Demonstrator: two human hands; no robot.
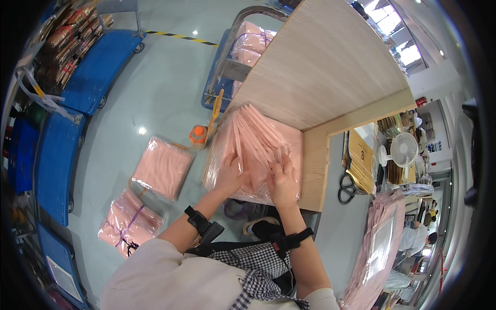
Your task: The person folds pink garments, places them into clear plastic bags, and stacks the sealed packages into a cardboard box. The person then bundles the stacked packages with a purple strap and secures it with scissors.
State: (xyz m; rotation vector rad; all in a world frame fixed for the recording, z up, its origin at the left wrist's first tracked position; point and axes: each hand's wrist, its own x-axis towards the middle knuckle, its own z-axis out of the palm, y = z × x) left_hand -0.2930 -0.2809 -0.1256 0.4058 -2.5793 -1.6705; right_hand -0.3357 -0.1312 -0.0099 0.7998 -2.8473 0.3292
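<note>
Before me, a stack of pink sheets in clear plastic film (255, 135) lies inside a wooden box-like stand. Its upper layers are fanned out and bunched between my hands. My left hand (232, 176) rests on the left part of the stack, fingers partly under a fold, and whether it grips is unclear. My right hand (283, 180) pinches the gathered edges of several pink layers at the right. Each of my forearms wears a black strap, the left one with a small device on it.
A wooden panel (325, 66) rises beyond the stack. On the floor at left lie a pink packet (162, 168) and a bundle tied with purple string (128, 224). Blue carts (99, 66) line the far left. Black scissors (346, 188) and a white fan (403, 150) are at right.
</note>
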